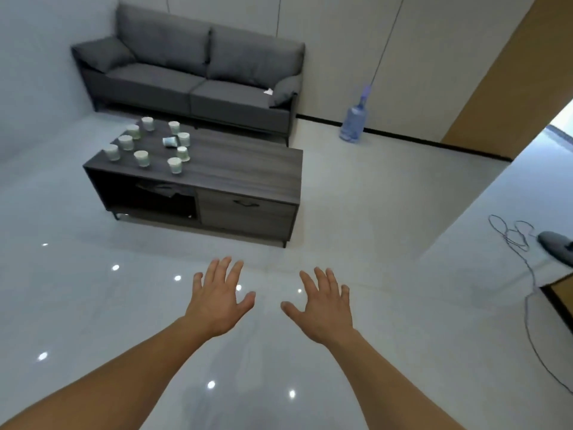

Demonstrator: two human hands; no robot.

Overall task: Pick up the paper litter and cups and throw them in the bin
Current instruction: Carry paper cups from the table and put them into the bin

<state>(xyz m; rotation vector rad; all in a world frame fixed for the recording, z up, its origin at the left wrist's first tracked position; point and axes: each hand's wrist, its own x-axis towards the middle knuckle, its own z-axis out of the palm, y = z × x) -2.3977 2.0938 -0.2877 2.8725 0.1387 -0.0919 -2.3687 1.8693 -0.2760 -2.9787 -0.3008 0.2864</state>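
Cups: ten or so, clustered on left end of table, upper left of frame; one tipped.
Left hand, right hand: fingers spread, holding nothing, lower centre.
Cups well apart, up-left; left hand nearer.
Bin: not seen.

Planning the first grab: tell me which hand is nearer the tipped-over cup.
Left. The left hand hovers over the floor short of the tipped-over cup; the right hand is farther right.

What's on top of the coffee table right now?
On the coffee table, left end: ten paper cups, nine upright, one on its side. Something crumpled lies in the open shelf below; too dark to identify. The closed drawer hides its contents.
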